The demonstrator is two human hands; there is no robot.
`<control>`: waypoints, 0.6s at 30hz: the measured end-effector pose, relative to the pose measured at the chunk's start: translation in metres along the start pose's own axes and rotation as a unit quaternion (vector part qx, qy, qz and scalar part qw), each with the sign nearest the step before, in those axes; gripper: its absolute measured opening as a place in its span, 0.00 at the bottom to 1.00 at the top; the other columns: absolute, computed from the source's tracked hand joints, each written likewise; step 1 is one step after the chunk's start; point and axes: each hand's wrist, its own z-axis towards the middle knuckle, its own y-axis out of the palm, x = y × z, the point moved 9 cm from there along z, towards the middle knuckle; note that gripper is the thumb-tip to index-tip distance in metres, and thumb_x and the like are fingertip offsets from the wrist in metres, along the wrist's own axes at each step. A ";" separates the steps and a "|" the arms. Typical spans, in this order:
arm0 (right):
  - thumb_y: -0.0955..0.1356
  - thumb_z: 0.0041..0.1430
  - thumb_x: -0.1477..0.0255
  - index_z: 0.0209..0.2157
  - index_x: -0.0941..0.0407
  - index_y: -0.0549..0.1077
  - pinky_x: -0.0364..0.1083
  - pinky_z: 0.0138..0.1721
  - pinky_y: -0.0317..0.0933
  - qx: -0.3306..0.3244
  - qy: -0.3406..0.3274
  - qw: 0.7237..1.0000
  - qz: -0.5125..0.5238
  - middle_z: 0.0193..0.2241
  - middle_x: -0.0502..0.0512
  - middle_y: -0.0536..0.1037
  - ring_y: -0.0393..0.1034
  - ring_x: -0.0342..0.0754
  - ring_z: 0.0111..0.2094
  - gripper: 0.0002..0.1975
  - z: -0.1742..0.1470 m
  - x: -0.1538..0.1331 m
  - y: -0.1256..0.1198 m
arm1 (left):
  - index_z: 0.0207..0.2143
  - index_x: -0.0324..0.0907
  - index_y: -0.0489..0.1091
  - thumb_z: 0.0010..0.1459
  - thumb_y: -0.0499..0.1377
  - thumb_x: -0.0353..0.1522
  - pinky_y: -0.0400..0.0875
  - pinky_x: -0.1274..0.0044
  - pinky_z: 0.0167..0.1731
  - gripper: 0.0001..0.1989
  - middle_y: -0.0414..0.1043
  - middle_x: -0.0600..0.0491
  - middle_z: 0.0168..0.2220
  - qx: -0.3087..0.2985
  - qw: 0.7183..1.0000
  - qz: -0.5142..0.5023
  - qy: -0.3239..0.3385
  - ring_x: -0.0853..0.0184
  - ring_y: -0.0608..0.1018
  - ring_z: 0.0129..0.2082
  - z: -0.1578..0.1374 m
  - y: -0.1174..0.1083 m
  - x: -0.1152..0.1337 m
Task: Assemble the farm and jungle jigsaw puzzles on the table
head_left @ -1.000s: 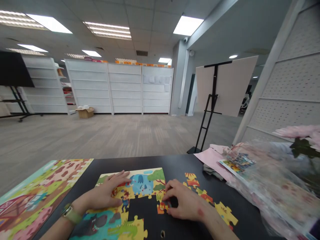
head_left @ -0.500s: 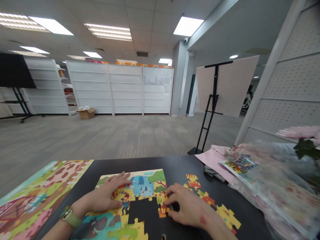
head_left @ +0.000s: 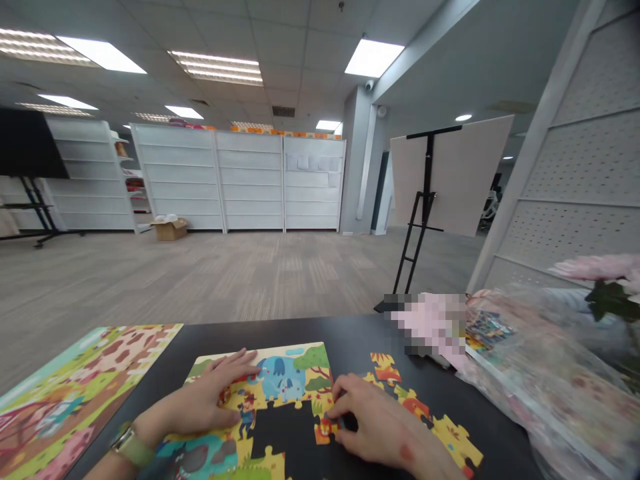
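A partly joined jigsaw puzzle (head_left: 283, 377) with blue elephants lies on the black table, with a dark gap in its middle. My left hand (head_left: 213, 393) rests flat over the puzzle's left side, fingers spread, and wears a watch with a pale green band. At the right edge, my right hand (head_left: 370, 417) has its thumb and fingers curled in at a yellow and orange puzzle piece (head_left: 323, 430) beside the gap. The fingers partly cover this piece. Whether it is fully locked to its neighbours I cannot tell.
Several loose puzzle pieces (head_left: 455, 439) lie right of my right hand. A farm-picture puzzle (head_left: 100, 380) is at the left. Plastic-wrapped packages (head_left: 550, 380) and a pink flower (head_left: 600, 267) stand at the right. Beyond the table is a black easel (head_left: 413, 247).
The view has tipped and shifted slightly. Both hands keep nearly the same places, the left on the puzzle and the right at the piece by its edge.
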 end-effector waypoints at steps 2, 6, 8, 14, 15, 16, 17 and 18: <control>0.68 0.56 0.74 0.40 0.49 0.83 0.45 0.46 0.65 0.041 -0.018 0.999 0.010 0.43 0.52 0.78 0.74 0.50 0.43 0.13 -0.001 -0.002 -0.020 | 0.68 0.57 0.58 0.55 0.65 0.39 0.41 0.55 0.70 0.39 0.42 0.56 0.74 0.003 1.000 0.001 0.006 0.48 0.43 0.73 0.001 0.002 -0.004; 0.59 0.64 0.77 0.48 0.55 0.78 0.48 0.48 0.65 0.214 0.040 0.976 -0.008 0.43 0.57 0.78 0.74 0.50 0.43 0.19 -0.012 0.035 -0.086 | 0.68 0.58 0.58 0.57 0.65 0.43 0.46 0.56 0.69 0.38 0.42 0.57 0.74 0.013 1.000 0.010 0.019 0.48 0.45 0.73 0.003 0.005 -0.016; 0.58 0.63 0.78 0.46 0.57 0.78 0.50 0.48 0.65 0.253 0.107 0.961 -0.027 0.42 0.59 0.79 0.74 0.52 0.44 0.20 -0.021 0.069 -0.105 | 0.68 0.58 0.58 0.58 0.64 0.47 0.48 0.57 0.69 0.37 0.43 0.57 0.74 0.021 0.999 0.019 0.024 0.48 0.47 0.73 0.004 0.006 -0.024; 0.68 0.53 0.77 0.40 0.53 0.81 0.49 0.45 0.67 0.138 0.153 0.979 -0.010 0.37 0.54 0.82 0.76 0.52 0.40 0.14 -0.024 0.107 -0.076 | 0.68 0.56 0.60 0.57 0.62 0.55 0.55 0.59 0.67 0.39 0.45 0.54 0.73 0.059 0.998 0.031 0.015 0.45 0.50 0.71 0.006 0.001 -0.059; 0.71 0.50 0.75 0.41 0.52 0.81 0.49 0.46 0.67 0.114 0.146 0.983 -0.003 0.40 0.53 0.81 0.76 0.52 0.42 0.15 -0.021 0.102 -0.066 | 0.67 0.55 0.61 0.57 0.62 0.56 0.57 0.59 0.66 0.39 0.47 0.53 0.72 0.070 0.997 0.031 0.016 0.44 0.51 0.71 0.007 -0.001 -0.063; 0.73 0.47 0.73 0.43 0.52 0.81 0.49 0.48 0.67 0.092 0.139 0.986 0.003 0.42 0.52 0.81 0.75 0.53 0.45 0.18 -0.019 0.094 -0.056 | 0.66 0.55 0.63 0.56 0.63 0.56 0.59 0.59 0.66 0.39 0.49 0.52 0.72 0.079 0.996 0.032 0.017 0.43 0.53 0.70 0.007 -0.003 -0.066; 0.76 0.44 0.71 0.45 0.51 0.80 0.49 0.50 0.66 0.073 0.133 0.988 0.006 0.44 0.53 0.80 0.74 0.54 0.48 0.22 -0.016 0.087 -0.048 | 0.66 0.54 0.63 0.55 0.63 0.56 0.59 0.59 0.65 0.39 0.50 0.51 0.72 0.086 0.996 0.032 0.014 0.42 0.53 0.70 0.007 -0.005 -0.069; 0.77 0.42 0.69 0.46 0.51 0.80 0.49 0.53 0.64 0.058 0.128 0.990 0.008 0.46 0.53 0.80 0.73 0.55 0.50 0.24 -0.014 0.079 -0.041 | 0.66 0.54 0.63 0.55 0.63 0.57 0.59 0.59 0.65 0.40 0.50 0.50 0.72 0.089 0.995 0.032 0.007 0.42 0.54 0.70 0.007 -0.006 -0.071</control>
